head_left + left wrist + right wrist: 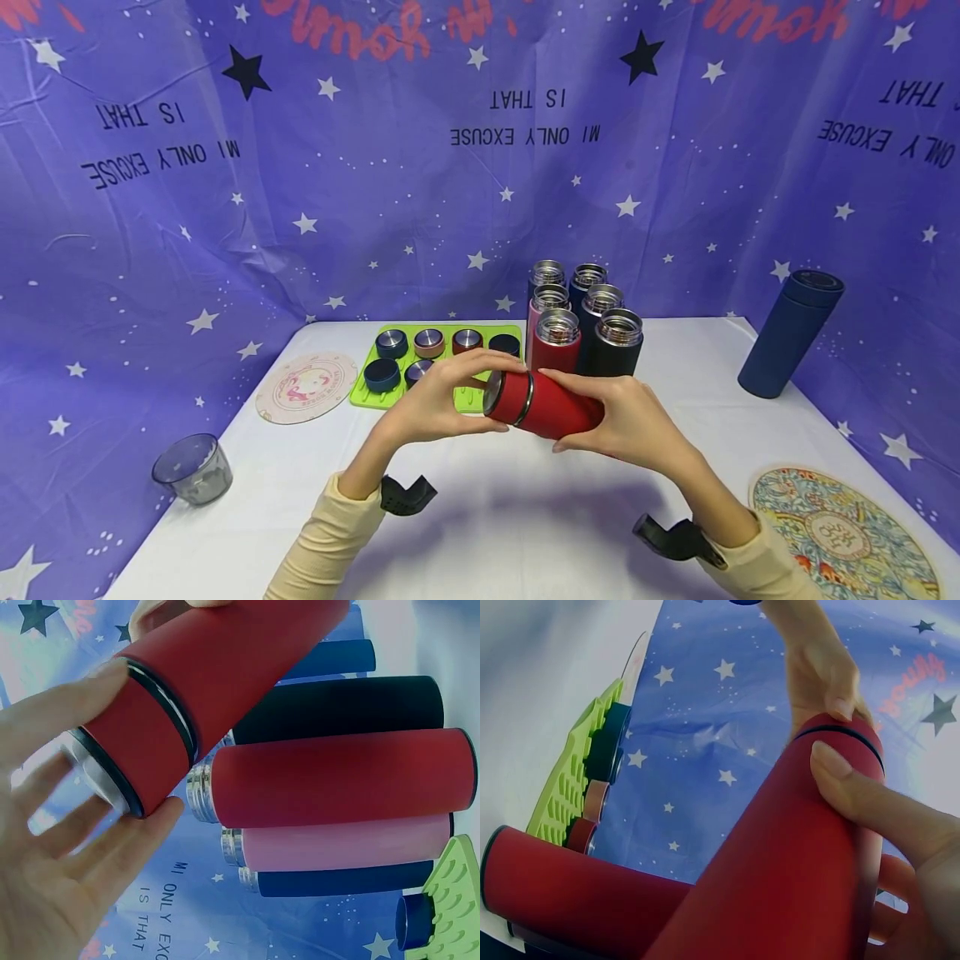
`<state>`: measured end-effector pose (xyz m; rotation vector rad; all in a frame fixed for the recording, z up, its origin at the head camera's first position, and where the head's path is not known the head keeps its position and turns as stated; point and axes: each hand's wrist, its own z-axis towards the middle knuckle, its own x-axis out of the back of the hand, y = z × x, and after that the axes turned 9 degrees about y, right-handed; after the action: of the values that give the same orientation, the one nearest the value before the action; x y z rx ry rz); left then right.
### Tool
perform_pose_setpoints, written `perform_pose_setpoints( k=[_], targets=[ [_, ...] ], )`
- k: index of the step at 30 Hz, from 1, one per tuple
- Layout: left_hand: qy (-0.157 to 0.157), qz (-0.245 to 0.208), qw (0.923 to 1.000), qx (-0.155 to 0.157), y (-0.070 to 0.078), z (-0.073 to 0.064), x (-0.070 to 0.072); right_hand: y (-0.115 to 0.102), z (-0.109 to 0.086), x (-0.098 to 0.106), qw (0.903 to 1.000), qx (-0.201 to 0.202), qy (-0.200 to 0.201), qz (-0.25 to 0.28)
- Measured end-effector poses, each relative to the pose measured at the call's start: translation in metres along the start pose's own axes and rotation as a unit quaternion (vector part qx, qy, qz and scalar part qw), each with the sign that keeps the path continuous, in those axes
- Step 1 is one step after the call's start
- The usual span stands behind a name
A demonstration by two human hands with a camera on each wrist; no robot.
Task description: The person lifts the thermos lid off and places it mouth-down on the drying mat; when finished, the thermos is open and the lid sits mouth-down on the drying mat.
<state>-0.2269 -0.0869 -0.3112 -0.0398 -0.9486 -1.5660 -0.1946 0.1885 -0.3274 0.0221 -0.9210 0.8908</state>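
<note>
A red thermos bottle (562, 406) is held tilted on its side above the front of the table, its lid end pointing left. My left hand (423, 406) pinches the red lid (142, 739) between thumb and fingers. A dark, shiny ring (166, 703) runs between lid and body. My right hand (637, 421) grips the body, with the thumb (855, 784) lying along it near the ring. Just behind stand several lidless bottles, among them a red bottle (555, 354), a black bottle (615, 354) and a pink bottle (349, 841).
A green tray (365, 398) at the back left carries several lids, including a dark blue lid (382, 376). A capped navy bottle (787, 337) stands at the right. A glass cup (197, 475), a pale round mat (303, 390) and a patterned round mat (847, 533) lie near the table's sides.
</note>
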Motion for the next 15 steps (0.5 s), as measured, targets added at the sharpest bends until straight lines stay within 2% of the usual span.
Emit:
perform_pose_setpoints(
  k=[3, 7, 10, 13, 15],
  targets=[
    [0.017, -0.005, 0.9994, 0.032, -0.0126, -0.0031, -0.0029, -0.0008, -0.0005, -0.0017, 0.9990, 0.030, 0.024, -0.023],
    [0.041, 0.002, 0.9956, 0.084, -0.0105, -0.0046, -0.0039, -0.0015, -0.0011, -0.0034, 0.9952, 0.064, 0.055, -0.049],
    [0.050, 0.010, 0.9924, 0.112, -0.0099, -0.0052, -0.0043, -0.0016, -0.0009, -0.0045, 0.9931, 0.078, 0.066, -0.058],
    [0.048, 0.011, 0.9918, 0.118, -0.0107, -0.0052, -0.0043, -0.0012, -0.0007, -0.0050, 0.9921, 0.083, 0.068, -0.064],
    [0.040, 0.015, 0.9937, 0.104, -0.0113, -0.0050, -0.0039, -0.0008, -0.0005, -0.0046, 0.9930, 0.080, 0.063, -0.061]
  ],
)
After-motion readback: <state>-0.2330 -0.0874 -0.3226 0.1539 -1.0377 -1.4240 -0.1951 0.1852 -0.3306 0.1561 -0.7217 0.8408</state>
